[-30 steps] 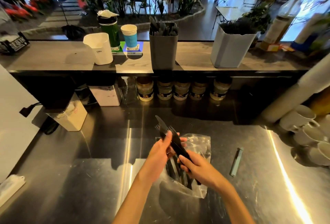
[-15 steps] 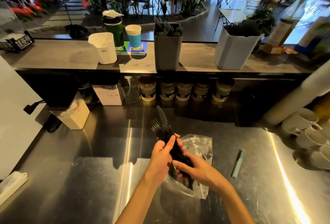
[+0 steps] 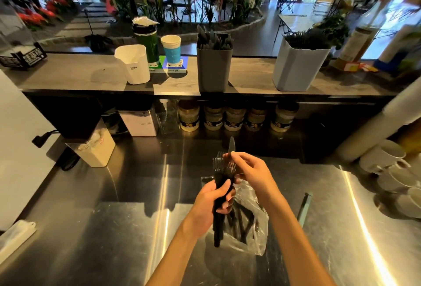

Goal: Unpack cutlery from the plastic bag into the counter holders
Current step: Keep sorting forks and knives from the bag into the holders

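My left hand (image 3: 213, 203) grips a bundle of black plastic cutlery (image 3: 219, 222) by the handles, forks and one knife pointing up. My right hand (image 3: 249, 171) pinches the top of the bundle near the fork heads. Below them the clear plastic bag (image 3: 255, 228) lies on the steel counter (image 3: 114, 228) with more black cutlery inside. On the upper shelf stand a dark grey holder (image 3: 214, 69) filled with knives and a light grey holder (image 3: 298, 66) filled with forks.
A white container (image 3: 134, 64), a green bottle (image 3: 147, 44) and a blue paper cup (image 3: 171, 48) stand left on the shelf. Several jars (image 3: 234, 118) line up under it. Stacked white mugs (image 3: 391, 167) sit at right. A small grey tool (image 3: 304, 206) lies beside the bag.
The bundle has been lifted out of the bag and turned upright. My right hand moved from the handles up to the fork heads.
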Available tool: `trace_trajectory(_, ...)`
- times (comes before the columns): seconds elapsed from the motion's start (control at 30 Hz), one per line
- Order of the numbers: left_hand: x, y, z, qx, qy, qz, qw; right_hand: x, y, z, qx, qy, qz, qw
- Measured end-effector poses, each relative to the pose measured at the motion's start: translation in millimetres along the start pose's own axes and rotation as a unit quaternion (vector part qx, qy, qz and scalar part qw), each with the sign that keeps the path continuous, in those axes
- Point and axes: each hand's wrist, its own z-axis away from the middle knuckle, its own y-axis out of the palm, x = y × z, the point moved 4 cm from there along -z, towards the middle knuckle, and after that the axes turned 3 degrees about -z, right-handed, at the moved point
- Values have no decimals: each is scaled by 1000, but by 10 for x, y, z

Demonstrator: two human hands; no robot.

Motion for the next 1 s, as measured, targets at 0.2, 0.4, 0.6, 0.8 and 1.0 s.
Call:
trace_trajectory(0.2,-29,-5,12,20,-3,24,1000,38,-26,-11,-30,-16,-23,999)
trace_trajectory(0.4,-84,-29,-22,-19,12,-102,995,82,-28,8,-70,-58,-21,996)
trace_trajectory(0.6,-108,20,-11,27,25,-31,999,154,-193,-24,-131,-86,-72,985)
trace_trajectory(0.8,-73,-67,-15,19,25,56,998,236,-360,-72,-225,-111,-217,943)
trace_trajectory(1.0,-142,-119,13,-16,31,38,999,63,-296,-92,-128,-59,-99,985)
